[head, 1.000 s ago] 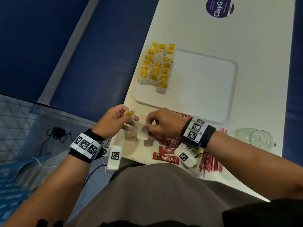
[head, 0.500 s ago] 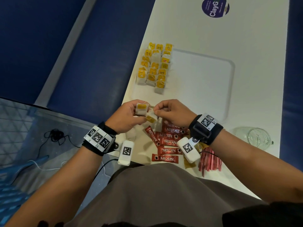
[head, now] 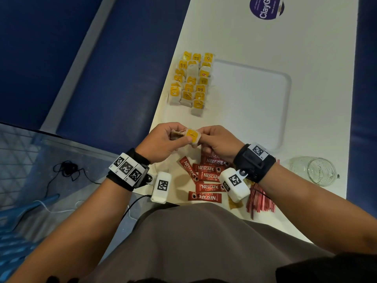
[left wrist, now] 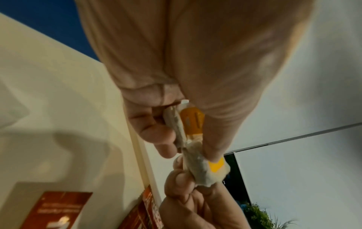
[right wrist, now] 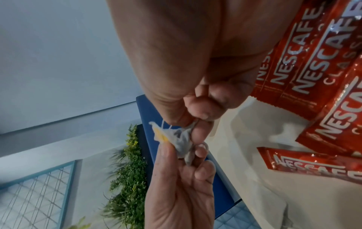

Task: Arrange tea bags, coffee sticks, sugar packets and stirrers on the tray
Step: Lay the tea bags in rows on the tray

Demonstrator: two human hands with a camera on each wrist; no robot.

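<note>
Hands: our left hand (head: 161, 142) and right hand (head: 217, 142) pinch yellow-tagged tea bags (head: 191, 136) above the table (head: 306, 48).
Tray (head: 283, 111): tea bags in rows, tags reading "RELAX".
Sticks (head: 208, 176): "NESCAFE CLASSIC".
Sticker (head: 266, 7): "ClayG".

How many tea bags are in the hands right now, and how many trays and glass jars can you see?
Held tea bags: 2
Tray: 1
Glass jar: 1
Total: 4
</note>
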